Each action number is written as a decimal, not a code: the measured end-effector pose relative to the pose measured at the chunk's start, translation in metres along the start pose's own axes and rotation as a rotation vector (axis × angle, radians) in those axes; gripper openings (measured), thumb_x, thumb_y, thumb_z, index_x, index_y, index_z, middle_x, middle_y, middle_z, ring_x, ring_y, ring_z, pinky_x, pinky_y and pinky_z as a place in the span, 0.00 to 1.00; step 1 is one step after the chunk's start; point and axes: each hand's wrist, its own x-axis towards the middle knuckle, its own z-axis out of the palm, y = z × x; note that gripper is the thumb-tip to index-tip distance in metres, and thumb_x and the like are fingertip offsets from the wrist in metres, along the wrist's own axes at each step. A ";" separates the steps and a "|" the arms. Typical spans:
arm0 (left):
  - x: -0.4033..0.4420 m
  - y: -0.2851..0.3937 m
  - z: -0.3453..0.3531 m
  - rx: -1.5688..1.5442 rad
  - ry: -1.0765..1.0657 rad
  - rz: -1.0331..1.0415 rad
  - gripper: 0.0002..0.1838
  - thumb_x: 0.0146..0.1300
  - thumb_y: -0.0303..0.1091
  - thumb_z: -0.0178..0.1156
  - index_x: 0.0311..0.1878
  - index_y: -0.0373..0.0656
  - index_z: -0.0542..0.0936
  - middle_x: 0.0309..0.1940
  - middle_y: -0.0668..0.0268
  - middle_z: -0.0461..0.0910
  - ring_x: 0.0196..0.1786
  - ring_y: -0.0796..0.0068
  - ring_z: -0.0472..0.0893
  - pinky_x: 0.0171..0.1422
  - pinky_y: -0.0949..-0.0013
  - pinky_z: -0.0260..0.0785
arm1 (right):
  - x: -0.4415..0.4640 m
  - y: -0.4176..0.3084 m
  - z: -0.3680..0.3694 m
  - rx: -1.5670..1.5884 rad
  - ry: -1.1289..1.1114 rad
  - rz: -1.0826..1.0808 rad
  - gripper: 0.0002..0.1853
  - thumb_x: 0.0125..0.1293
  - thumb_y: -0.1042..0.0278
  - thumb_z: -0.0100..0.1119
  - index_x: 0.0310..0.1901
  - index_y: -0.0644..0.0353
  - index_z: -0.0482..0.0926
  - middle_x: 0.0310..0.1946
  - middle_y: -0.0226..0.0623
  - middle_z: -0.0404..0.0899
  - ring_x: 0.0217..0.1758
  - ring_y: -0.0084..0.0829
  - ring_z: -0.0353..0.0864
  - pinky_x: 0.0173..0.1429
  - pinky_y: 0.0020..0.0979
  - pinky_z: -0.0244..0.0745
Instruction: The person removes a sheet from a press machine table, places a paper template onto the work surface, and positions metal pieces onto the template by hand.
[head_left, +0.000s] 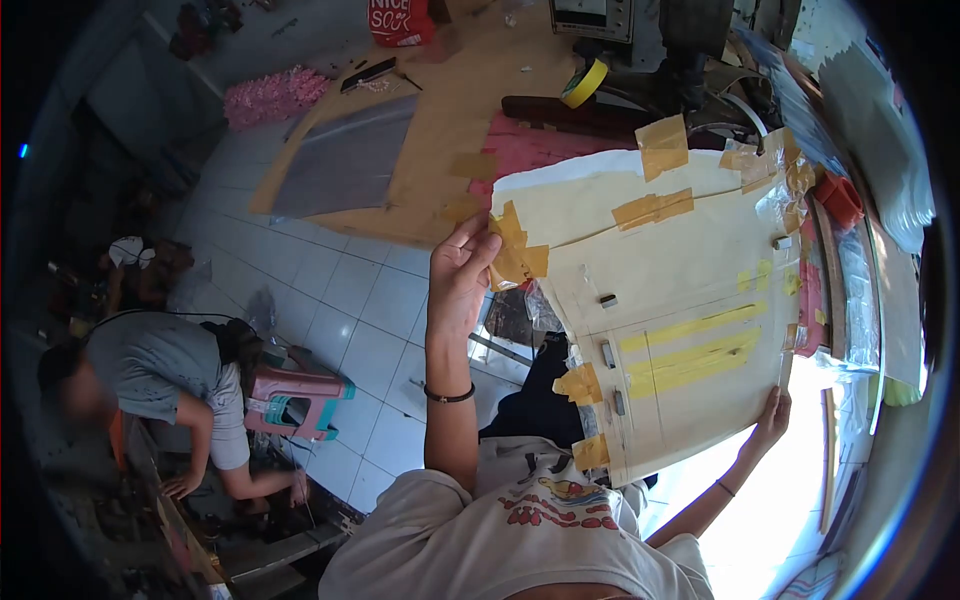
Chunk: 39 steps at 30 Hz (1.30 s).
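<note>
A large cream sheet of card (690, 260) is held up in front of me, tilted, with yellow stripes and pencil lines on it. Brown tape (652, 208) is stuck along its edges, and several small dark and grey pieces (608, 300) sit on its face. My left hand (465, 265) pinches the sheet's left edge beside a taped corner. At the lower right edge, my right hand (773, 418) grips the sheet, its fingers partly behind it.
Behind the sheet stands a brown table (450, 100) bearing a clear plastic sheet (345, 160), a yellow tape roll (584, 83) and a red bag (400, 22). A co-worker (160, 360) bends at the left near a pink stool (300, 400). An orange-red object (838, 198) is at right.
</note>
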 end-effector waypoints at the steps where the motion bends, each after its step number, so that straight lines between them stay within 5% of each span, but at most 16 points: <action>1: 0.000 0.002 0.000 -0.022 -0.005 -0.021 0.20 0.67 0.27 0.60 0.60 0.31 0.73 0.52 0.59 0.80 0.55 0.74 0.79 0.62 0.69 0.71 | 0.000 0.002 -0.001 -0.002 0.007 -0.004 0.15 0.72 0.57 0.58 0.46 0.62 0.80 0.36 0.27 0.78 0.40 0.17 0.72 0.47 0.22 0.69; 5: 0.007 0.003 -0.027 0.100 -0.131 -0.114 0.18 0.64 0.24 0.63 0.57 0.30 0.77 0.48 0.62 0.82 0.51 0.79 0.79 0.60 0.74 0.70 | 0.006 -0.002 -0.003 -0.038 -0.001 -0.012 0.14 0.72 0.57 0.58 0.45 0.62 0.80 0.36 0.27 0.78 0.40 0.17 0.73 0.47 0.22 0.69; 11: 0.003 0.002 -0.024 0.367 -0.089 0.011 0.10 0.63 0.24 0.65 0.46 0.30 0.83 0.42 0.66 0.82 0.44 0.83 0.78 0.51 0.77 0.70 | 0.013 -0.013 -0.004 -0.091 0.031 -0.093 0.13 0.72 0.60 0.58 0.43 0.62 0.80 0.36 0.29 0.80 0.39 0.19 0.75 0.47 0.23 0.72; 15: 0.005 -0.009 -0.029 0.532 0.063 0.110 0.09 0.65 0.27 0.65 0.41 0.28 0.83 0.31 0.73 0.78 0.39 0.85 0.75 0.46 0.78 0.68 | 0.031 -0.019 -0.005 -0.162 0.045 -0.159 0.12 0.72 0.61 0.59 0.42 0.64 0.80 0.38 0.32 0.81 0.40 0.20 0.77 0.47 0.24 0.73; 24: -0.002 -0.035 -0.022 0.917 0.329 0.293 0.13 0.67 0.35 0.65 0.40 0.32 0.84 0.23 0.74 0.79 0.27 0.87 0.71 0.35 0.79 0.66 | 0.064 -0.031 -0.018 -0.298 0.079 -0.261 0.16 0.70 0.61 0.61 0.52 0.65 0.81 0.42 0.35 0.84 0.43 0.23 0.79 0.50 0.25 0.74; 27: -0.011 -0.027 -0.047 0.870 0.330 0.061 0.15 0.70 0.38 0.61 0.45 0.32 0.83 0.32 0.70 0.82 0.34 0.86 0.75 0.41 0.78 0.68 | 0.063 -0.038 -0.024 -0.343 0.097 -0.460 0.16 0.70 0.61 0.61 0.52 0.64 0.81 0.43 0.35 0.84 0.44 0.24 0.80 0.50 0.26 0.75; 31: -0.021 -0.019 -0.054 0.420 0.177 -0.115 0.16 0.71 0.37 0.59 0.52 0.32 0.78 0.46 0.66 0.81 0.48 0.82 0.78 0.50 0.74 0.72 | 0.055 -0.082 -0.010 -0.216 0.110 -0.329 0.16 0.70 0.60 0.62 0.51 0.64 0.82 0.42 0.34 0.84 0.41 0.24 0.81 0.48 0.25 0.77; 34: -0.030 -0.024 -0.048 0.475 0.088 -0.076 0.15 0.69 0.35 0.61 0.50 0.33 0.79 0.41 0.66 0.82 0.41 0.81 0.80 0.43 0.74 0.73 | 0.054 -0.091 -0.005 -0.136 0.086 -0.243 0.16 0.70 0.60 0.62 0.50 0.64 0.82 0.41 0.34 0.84 0.40 0.23 0.81 0.46 0.25 0.77; 39: -0.034 -0.021 -0.058 0.494 0.120 -0.207 0.15 0.66 0.36 0.65 0.45 0.33 0.79 0.27 0.71 0.78 0.21 0.87 0.68 0.24 0.80 0.59 | 0.067 -0.109 -0.002 -0.093 0.080 -0.193 0.16 0.70 0.59 0.62 0.50 0.64 0.82 0.40 0.33 0.84 0.40 0.22 0.80 0.46 0.24 0.77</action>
